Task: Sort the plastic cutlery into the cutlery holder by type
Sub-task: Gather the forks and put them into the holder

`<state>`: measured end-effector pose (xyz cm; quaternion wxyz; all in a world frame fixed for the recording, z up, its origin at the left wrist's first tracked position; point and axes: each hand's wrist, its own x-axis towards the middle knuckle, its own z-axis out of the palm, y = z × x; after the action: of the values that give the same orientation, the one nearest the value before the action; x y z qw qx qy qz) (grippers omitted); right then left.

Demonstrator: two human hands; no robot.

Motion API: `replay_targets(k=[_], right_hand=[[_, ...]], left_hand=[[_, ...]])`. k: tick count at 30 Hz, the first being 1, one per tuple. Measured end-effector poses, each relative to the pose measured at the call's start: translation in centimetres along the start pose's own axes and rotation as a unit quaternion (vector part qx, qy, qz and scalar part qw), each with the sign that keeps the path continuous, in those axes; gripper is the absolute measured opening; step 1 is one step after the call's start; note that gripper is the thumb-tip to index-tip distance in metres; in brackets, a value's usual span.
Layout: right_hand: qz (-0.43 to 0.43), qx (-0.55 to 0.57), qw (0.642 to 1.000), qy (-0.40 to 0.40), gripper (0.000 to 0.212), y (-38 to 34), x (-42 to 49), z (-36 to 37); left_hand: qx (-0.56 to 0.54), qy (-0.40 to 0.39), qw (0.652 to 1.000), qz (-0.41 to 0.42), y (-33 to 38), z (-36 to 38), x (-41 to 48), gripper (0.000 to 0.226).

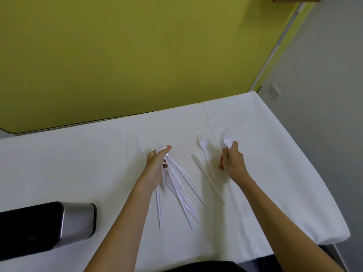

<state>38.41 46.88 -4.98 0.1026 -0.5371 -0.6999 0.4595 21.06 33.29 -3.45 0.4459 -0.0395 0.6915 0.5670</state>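
My left hand [157,165] grips a fanned bundle of white plastic cutlery [180,193] near its head ends, the handles spreading toward me over the white tablecloth. My right hand [231,160] holds two or three white forks [225,138] upright, tines pointing away. Between the hands a single fork [205,152] and a knife [206,179] lie loose on the cloth. A white spoon [141,145] lies just left of my left hand. The cutlery holder [76,220], silver with a dark rim, stands at the near left.
The table [78,163] wears a white cloth and butts against a yellow-green wall [137,55]. Its right edge drops off beside a grey wall with a socket [273,92]. A dark garment shows at the bottom edge.
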Motion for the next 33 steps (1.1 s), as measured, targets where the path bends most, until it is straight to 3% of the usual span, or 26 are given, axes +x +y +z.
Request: replay_targets(k=[4, 7, 13, 21, 26, 30, 33], right_hand=[[0.008, -0.066, 0.998, 0.02, 0.015, -0.9, 1.8, 0.9], [0.032, -0.116, 0.993, -0.005, 0.041, -1.8, 2.1, 2.2], [-0.001, -0.22, 0.975, 0.003, 0.029, -2.2, 2.0, 3.1], [-0.044, -0.268, 0.962, -0.021, 0.022, -1.6, 1.0, 2.5], [-0.054, -0.199, 0.978, -0.039, 0.013, -1.4, 0.7, 1.4], [-0.049, -0.028, 0.993, -0.106, 0.016, -1.3, -0.7, 0.2], [-0.064, 0.004, 0.988, -0.138, 0.017, -1.3, -2.6, -0.3]], left_hand=[[-0.154, -0.03, 0.988, -0.014, 0.6, -1.6, -0.1, 0.017], [-0.209, -0.03, 0.977, 0.011, 0.8, -2.7, -0.7, 0.017], [-0.152, 0.001, 0.988, 0.024, 0.6, -3.7, -0.7, 0.011], [-0.125, -0.02, 0.992, 0.007, 0.1, -3.3, -1.8, 0.026], [-0.096, -0.05, 0.994, 0.026, 0.2, -3.2, -2.4, 0.013], [-0.075, -0.069, 0.993, 0.052, 0.3, -2.7, -2.6, 0.021], [-0.031, -0.076, 0.994, 0.067, 0.4, -2.0, -2.9, 0.016]])
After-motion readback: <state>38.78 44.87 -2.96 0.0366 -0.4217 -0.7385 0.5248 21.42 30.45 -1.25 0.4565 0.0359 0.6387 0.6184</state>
